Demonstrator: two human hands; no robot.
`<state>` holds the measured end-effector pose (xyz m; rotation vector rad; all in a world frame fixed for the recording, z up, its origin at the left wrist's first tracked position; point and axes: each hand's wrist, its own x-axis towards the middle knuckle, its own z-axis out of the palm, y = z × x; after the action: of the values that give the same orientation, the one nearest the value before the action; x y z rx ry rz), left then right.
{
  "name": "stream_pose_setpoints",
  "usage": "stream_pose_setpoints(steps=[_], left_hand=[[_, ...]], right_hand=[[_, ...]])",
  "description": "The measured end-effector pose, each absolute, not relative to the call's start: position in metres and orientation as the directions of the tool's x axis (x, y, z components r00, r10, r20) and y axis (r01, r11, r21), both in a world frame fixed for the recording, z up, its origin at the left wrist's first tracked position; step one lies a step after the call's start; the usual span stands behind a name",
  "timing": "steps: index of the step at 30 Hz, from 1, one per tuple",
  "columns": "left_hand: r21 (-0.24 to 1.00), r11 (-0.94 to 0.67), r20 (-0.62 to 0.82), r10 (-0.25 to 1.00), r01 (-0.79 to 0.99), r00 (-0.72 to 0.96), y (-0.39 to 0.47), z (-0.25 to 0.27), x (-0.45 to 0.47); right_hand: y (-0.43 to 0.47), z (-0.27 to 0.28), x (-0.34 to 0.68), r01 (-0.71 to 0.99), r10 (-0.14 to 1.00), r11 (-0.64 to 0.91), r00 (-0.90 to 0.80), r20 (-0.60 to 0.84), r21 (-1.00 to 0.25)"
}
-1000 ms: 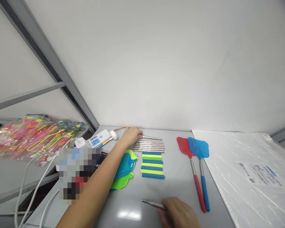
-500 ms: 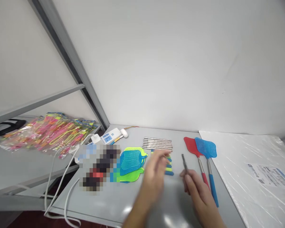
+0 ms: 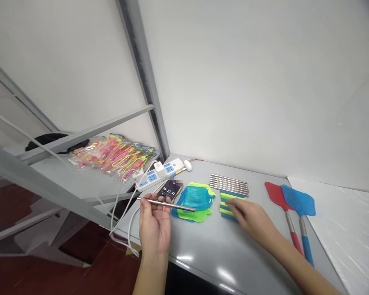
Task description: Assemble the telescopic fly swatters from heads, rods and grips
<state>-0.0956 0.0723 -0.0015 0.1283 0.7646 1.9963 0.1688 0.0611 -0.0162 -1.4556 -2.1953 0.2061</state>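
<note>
My left hand [image 3: 156,223] is raised palm up over the table's front left, its fingers curled around a thin metal rod [image 3: 172,205] that points right. My right hand [image 3: 255,219] reaches down to a row of blue and yellow-green handles [image 3: 226,208]; its fingertips pinch at a yellow-green one and cover part of the row. Behind the handles lie several metal rods [image 3: 229,184], side by side. Left of them is a stack of blue and green fly swatter heads [image 3: 197,198]. Two whole swatters, a red one [image 3: 278,194] and a blue one [image 3: 299,200], lie at the right.
A phone [image 3: 170,189] showing a timer lies behind my left hand. A white power strip [image 3: 152,177] has cables trailing over the table edge. Bagged colourful items [image 3: 117,157] cover the left shelf. White wrapped sheeting [image 3: 341,221] lies at the right; a grey metal frame post [image 3: 144,73] rises behind.
The metal rod has passed from my right hand to my left, which moved left. My right hand has moved onto the handles. The view has swung left.
</note>
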Motion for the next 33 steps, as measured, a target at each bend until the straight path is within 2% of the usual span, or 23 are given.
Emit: stream_pose_setpoints(steps=[3,5,11,14,16,18,20,22,24,25,26,27,28,30,31,33], left_hand=[[0.53,-0.4,-0.228,0.782,-0.748,-0.58,0.07,0.003,-0.113],[0.513,-0.412,-0.238,0.775,-0.753,-0.586,0.067,0.004,-0.119],[0.495,-0.423,-0.247,0.769,-0.759,-0.59,0.061,-0.001,-0.123],[0.48,-0.414,-0.246,0.783,-0.773,-0.572,0.063,-0.002,-0.125],[0.465,-0.386,-0.236,0.813,-0.797,-0.532,0.064,-0.001,-0.125],[0.454,-0.319,-0.218,0.866,-0.832,-0.45,0.065,0.003,-0.121],[0.447,-0.205,-0.209,0.923,-0.871,-0.324,0.064,0.007,-0.11],[0.492,-0.014,-0.216,0.967,-0.87,-0.137,0.063,0.01,-0.094],[0.676,0.218,-0.205,0.973,-0.704,0.105,0.061,0.011,-0.073],[0.809,0.276,-0.18,0.957,-0.519,0.229,0.06,0.01,-0.062],[0.929,0.243,-0.141,0.929,-0.278,0.341,0.059,0.008,-0.051],[0.994,0.105,-0.089,0.9,-0.014,0.428,0.058,0.005,-0.039],[0.973,-0.086,-0.03,0.874,0.214,0.486,0.058,0.001,-0.027],[0.774,-0.386,0.072,0.841,0.502,0.536,0.058,-0.009,-0.004],[0.681,-0.45,0.101,0.839,0.577,0.535,0.059,-0.015,0.006],[0.594,-0.472,0.104,0.848,0.652,0.519,0.06,-0.025,0.024]], right_hand=[[0.09,-0.021,0.147,0.853,0.812,0.519,-0.468,0.35,-0.064],[0.104,-0.027,0.13,0.809,0.749,0.584,-0.567,0.343,0.064],[0.11,-0.038,0.117,0.709,0.636,0.688,-0.691,0.344,0.154],[0.103,-0.031,0.126,0.674,0.564,0.716,-0.713,0.416,0.184],[0.099,-0.023,0.133,0.68,0.524,0.716,-0.673,0.523,0.158],[0.094,-0.015,0.143,0.723,0.52,0.69,-0.531,0.669,0.038],[0.086,-0.011,0.159,0.773,0.572,0.606,-0.259,0.779,-0.187],[0.073,-0.01,0.183,0.801,0.652,0.424,0.054,0.757,-0.423],[0.054,-0.012,0.211,0.817,0.692,0.191,0.281,0.666,-0.543],[0.044,-0.014,0.225,0.827,0.693,0.087,0.35,0.63,-0.555],[0.034,-0.016,0.238,0.837,0.688,0.003,0.396,0.609,-0.548],[0.023,-0.019,0.25,0.845,0.679,-0.054,0.421,0.601,-0.531],[0.014,-0.022,0.259,0.856,0.672,-0.081,0.425,0.607,-0.51],[-0.002,-0.028,0.27,0.893,0.666,-0.052,0.365,0.65,-0.448],[-0.008,-0.032,0.272,0.914,0.672,-0.015,0.309,0.673,-0.405],[-0.016,-0.041,0.272,0.948,0.698,0.052,0.191,0.691,-0.314]])
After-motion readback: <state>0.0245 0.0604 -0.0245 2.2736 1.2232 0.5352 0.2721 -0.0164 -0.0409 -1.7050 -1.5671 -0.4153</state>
